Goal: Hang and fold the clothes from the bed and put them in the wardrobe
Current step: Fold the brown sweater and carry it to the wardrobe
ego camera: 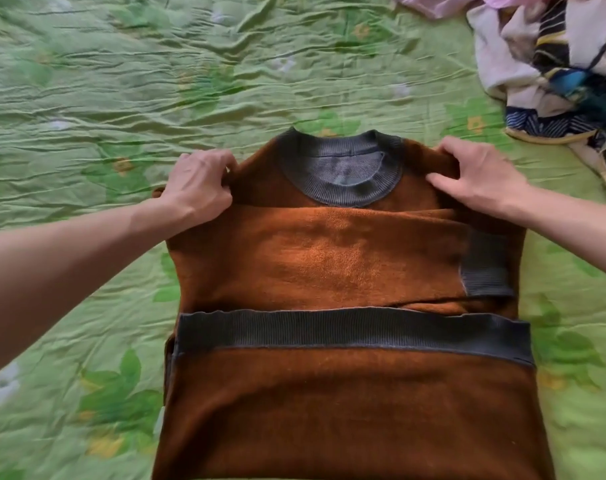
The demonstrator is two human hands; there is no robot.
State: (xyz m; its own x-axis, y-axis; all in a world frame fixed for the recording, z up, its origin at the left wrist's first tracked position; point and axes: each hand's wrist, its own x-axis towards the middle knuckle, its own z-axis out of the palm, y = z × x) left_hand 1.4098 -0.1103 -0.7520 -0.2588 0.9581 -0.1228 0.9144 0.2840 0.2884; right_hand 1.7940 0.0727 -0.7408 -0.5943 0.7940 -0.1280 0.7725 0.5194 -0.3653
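A green bed (121, 81) holds a brown sweater (329, 265), partly folded, at its near middle. A clothes pile (554, 64) lies far right of the sweater. The left hand (199, 187) and right hand (481, 178) pinch its shoulders.

Wrinkled green floral bedsheet (156, 81) across the whole frame

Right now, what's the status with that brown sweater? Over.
Left hand and right hand grip the shoulders of the brown sweater. Hem folded up, sleeve across. Clothes pile off right, not blocking.
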